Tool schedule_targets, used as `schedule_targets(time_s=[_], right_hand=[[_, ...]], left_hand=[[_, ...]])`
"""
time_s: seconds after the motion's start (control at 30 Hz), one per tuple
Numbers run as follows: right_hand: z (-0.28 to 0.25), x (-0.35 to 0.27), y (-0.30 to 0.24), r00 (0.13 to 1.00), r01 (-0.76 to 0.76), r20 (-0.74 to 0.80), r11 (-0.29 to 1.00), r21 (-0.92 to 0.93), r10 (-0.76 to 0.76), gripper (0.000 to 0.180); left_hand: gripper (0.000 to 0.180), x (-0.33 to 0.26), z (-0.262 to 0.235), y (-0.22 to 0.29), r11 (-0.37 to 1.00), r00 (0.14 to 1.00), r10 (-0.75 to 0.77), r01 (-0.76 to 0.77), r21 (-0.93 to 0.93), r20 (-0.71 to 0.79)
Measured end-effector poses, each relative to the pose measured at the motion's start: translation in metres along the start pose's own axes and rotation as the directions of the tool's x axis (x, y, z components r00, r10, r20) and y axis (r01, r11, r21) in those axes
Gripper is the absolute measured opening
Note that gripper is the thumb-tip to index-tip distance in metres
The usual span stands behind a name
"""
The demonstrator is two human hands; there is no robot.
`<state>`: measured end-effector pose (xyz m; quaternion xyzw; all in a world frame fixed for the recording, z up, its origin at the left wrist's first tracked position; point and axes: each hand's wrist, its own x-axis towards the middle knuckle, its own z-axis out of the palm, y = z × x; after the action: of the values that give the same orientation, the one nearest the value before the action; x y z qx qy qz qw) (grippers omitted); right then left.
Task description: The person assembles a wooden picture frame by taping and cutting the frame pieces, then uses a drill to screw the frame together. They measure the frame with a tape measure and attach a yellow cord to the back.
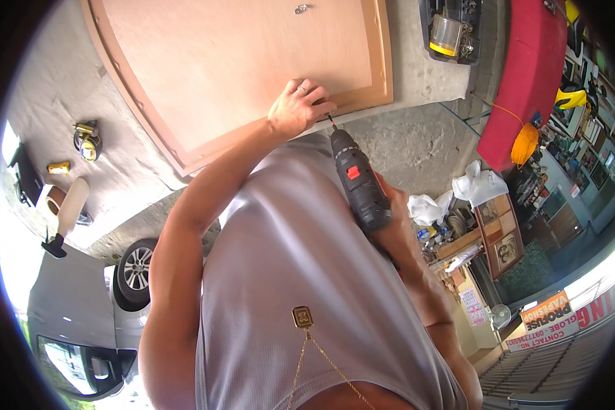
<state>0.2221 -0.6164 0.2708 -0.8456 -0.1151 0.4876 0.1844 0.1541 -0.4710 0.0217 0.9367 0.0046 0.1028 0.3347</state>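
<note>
A large wooden frame with a pale backing panel [253, 61] lies on the cloth-covered table in front of me. Over the frame's near edge rests my left hand [299, 108], its fingers bent and drawn together close to the drill's tip. Whatever those fingertips pinch is too small to make out. My right hand [388, 222] is wrapped round the handle of a black cordless drill [357, 179] with a red switch on top. The drill's thin bit points away from me at the frame's near edge, right beside my left fingers. The handle itself is mostly hidden behind the drill body.
Small metal hardware [301, 9] lies on the panel. A black organizer tray [454, 31] with a clear container is at the far right. On the left sit a tape measure [87, 141] and a tape roll [56, 198]. A red covered surface [526, 82] stands right; a car [82, 301] is behind left.
</note>
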Motion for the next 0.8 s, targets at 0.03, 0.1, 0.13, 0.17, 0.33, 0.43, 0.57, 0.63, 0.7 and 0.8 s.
schedule_targets(time_s=[0.03,0.1,0.13,0.17,0.33,0.43,0.57,0.63,0.7,0.8], right_hand=[[0.002,-0.001,-0.001,1.0,-0.006,-0.01,1.0,-0.002,0.006,0.06],[0.006,-0.001,0.001,0.999,0.024,-0.04,1.0,0.001,-0.024,0.058],[0.006,-0.001,0.002,0.998,0.038,-0.054,0.999,0.001,-0.038,0.058],[0.005,-0.001,0.002,0.998,0.038,-0.052,0.999,0.003,-0.038,0.057],[-0.001,0.004,0.005,0.999,0.038,-0.022,0.999,0.004,-0.038,0.056],[-0.004,0.006,0.006,0.998,0.066,0.016,0.994,-0.089,-0.065,0.058],[-0.02,0.016,0.004,0.97,0.244,0.082,0.942,-0.229,-0.231,0.059],[-0.035,0.023,-0.007,0.949,0.309,0.153,0.908,-0.284,-0.275,0.06],[-0.053,0.029,-0.019,0.942,0.28,0.296,0.853,-0.441,-0.156,0.061],[-0.096,0.035,-0.036,0.897,0.425,0.363,0.716,-0.553,-0.253,0.066]], left_hand=[[0.019,0.001,0.0,0.0,1.0,1.0,0.0,0.0,0.005,0.009],[0.019,0.001,0.0,0.0,1.0,1.0,0.0,-0.001,0.011,0.014],[0.019,0.001,0.0,0.0,1.0,1.0,0.001,-0.001,0.012,0.01],[0.018,0.0,0.0,0.0,1.0,1.0,0.0,-0.001,0.013,0.006],[0.023,-0.001,0.001,0.001,1.0,0.999,-0.01,0.011,-0.015,0.03],[0.025,0.0,0.0,0.001,0.999,0.999,-0.014,0.015,-0.031,0.038],[0.021,0.003,-0.001,0.005,1.0,1.0,-0.029,0.029,-0.005,-0.001],[0.019,0.006,-0.003,0.007,1.0,1.0,-0.023,0.022,-0.015,-0.017],[0.018,0.006,-0.003,0.007,0.997,0.998,-0.061,0.06,-0.041,-0.03],[0.021,0.016,-0.005,-0.001,0.971,0.965,-0.235,0.228,-0.072,-0.116]])
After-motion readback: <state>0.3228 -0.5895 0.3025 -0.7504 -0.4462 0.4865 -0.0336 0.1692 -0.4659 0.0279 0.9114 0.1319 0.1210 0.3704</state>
